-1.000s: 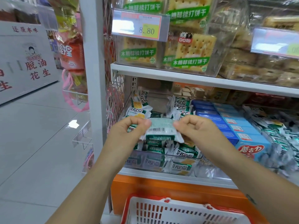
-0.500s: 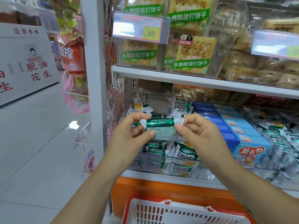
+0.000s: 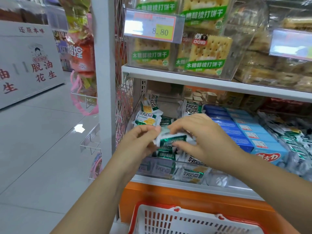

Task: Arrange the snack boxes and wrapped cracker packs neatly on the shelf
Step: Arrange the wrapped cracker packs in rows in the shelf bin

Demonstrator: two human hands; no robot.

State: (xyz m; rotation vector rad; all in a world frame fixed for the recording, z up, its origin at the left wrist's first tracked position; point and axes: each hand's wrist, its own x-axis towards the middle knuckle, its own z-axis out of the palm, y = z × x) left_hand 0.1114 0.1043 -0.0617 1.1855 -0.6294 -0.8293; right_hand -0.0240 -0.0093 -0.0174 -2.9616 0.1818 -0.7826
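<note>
Where half a second ago the cracker pack (image 3: 172,140) sat level, the left hand (image 3: 140,142) and right hand (image 3: 204,137) now pinch its ends, tilted, lower over the piled packs (image 3: 190,173) on the shelf (image 3: 185,184).

On price tag (image 3: 152,27): "8.80". On upper-shelf cracker packets (image 3: 209,53): "木糖醇梳打饼干". On white stand (image 3: 33,65) at left: "脱油花生", "还原本味". On wrapped cracker packs (image 3: 146,118): "好吃点".

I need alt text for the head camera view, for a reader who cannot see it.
A person's left hand and right hand pinch a green wrapped cracker pack above a shelf bin filled with similar packs. Blue snack boxes lie in rows to the right, and a red-and-white basket sits below the shelf.
</note>
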